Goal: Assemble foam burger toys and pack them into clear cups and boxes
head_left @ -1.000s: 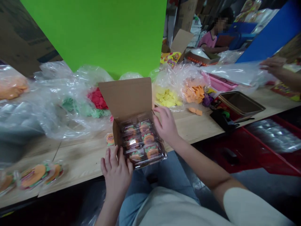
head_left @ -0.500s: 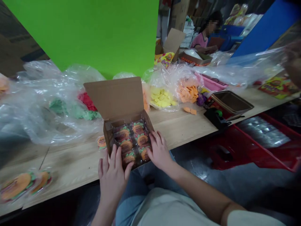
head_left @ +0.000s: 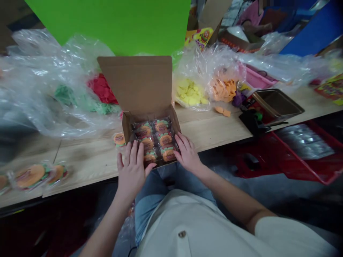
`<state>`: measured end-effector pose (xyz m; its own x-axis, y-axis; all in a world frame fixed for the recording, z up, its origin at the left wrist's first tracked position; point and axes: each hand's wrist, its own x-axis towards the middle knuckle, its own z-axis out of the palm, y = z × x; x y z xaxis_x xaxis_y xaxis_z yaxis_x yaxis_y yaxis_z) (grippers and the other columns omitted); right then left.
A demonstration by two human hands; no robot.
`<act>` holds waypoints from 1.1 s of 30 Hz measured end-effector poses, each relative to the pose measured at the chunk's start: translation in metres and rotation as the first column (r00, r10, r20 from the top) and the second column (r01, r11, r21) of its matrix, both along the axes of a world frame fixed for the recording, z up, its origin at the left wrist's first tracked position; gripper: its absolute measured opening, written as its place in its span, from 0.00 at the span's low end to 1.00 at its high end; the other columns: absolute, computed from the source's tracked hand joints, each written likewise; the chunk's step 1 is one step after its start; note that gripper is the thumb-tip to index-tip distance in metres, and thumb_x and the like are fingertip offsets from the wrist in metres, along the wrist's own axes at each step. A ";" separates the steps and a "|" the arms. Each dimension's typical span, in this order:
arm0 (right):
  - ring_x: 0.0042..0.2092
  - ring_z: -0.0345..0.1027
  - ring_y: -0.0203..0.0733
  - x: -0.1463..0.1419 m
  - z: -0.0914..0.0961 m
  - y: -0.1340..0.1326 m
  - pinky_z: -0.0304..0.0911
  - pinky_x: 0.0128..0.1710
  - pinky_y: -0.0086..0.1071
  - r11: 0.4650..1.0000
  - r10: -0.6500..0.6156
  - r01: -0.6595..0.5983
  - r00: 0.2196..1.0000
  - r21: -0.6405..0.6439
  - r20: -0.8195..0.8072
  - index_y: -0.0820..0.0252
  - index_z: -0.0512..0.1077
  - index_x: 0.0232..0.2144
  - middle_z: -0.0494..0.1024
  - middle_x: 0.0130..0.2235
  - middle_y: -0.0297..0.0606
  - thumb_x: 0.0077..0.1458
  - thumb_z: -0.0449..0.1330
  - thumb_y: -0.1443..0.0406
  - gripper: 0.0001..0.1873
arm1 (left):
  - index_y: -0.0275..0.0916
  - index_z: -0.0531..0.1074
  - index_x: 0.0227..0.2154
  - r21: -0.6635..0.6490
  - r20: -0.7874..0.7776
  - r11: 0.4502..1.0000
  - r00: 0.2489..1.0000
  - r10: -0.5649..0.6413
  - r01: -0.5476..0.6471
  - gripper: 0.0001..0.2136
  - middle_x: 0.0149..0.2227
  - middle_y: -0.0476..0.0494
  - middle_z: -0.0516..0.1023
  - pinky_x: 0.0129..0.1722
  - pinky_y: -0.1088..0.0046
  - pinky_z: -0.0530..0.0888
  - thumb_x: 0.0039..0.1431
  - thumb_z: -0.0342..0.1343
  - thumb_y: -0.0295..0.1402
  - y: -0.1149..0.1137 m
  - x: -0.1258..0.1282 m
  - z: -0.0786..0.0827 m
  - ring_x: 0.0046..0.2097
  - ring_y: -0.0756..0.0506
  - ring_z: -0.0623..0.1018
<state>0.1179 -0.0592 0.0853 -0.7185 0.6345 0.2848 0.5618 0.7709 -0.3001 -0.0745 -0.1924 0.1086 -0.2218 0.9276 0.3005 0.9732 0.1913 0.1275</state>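
Note:
A brown cardboard box (head_left: pixel 125 125) stands at the front edge of the table, its lid (head_left: pixel 139 80) raised and leaning back. Inside lie two columns of clear-wrapped burger-shaped pieces (head_left: pixel 165 140), orange with green and red edges. My left hand (head_left: pixel 132 166) rests at the box's front left corner, fingers stretched and apart, thumb toward the front edge. On the right wall lies my right hand (head_left: pixel 189 153), fingers extended, its thumb over the front right piece. Both hands touch the box; their undersides are hidden. One wrapped burger piece (head_left: pixel 119 138) sits just left of the box.
Clear plastic bags along the back hold green pieces (head_left: pixel 80 100), red pieces (head_left: pixel 103 89), yellow pieces (head_left: pixel 190 92) and orange pieces (head_left: pixel 223 89). A tape dispenser (head_left: pixel 253 121) and a metal tray (head_left: pixel 280 103) stand at right. Wrapped burgers (head_left: pixel 30 176) lie at left. Below right is a red crate (head_left: pixel 297 167).
The view has tilted down and shifted, so the table sits higher in the picture. Both hands stay at the box's sides, and the lid is still raised.

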 end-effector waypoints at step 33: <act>0.64 0.35 0.57 -0.021 0.030 0.003 0.37 0.57 0.60 0.984 0.129 -0.145 0.981 0.102 0.144 0.56 0.58 0.57 0.50 0.62 0.49 0.54 0.54 0.58 0.28 | 0.51 0.60 0.55 -0.089 -0.016 0.968 0.972 -0.236 0.234 0.27 0.62 0.43 0.55 0.58 0.49 0.46 0.51 0.54 0.45 -0.018 -0.007 -0.006 0.63 0.34 0.47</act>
<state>0.0968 -0.0559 0.1157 -0.8336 0.4968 0.2416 0.4780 0.8679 -0.1353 -0.0811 -0.2105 0.1021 0.0126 0.9753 0.2206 0.9950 -0.0342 0.0943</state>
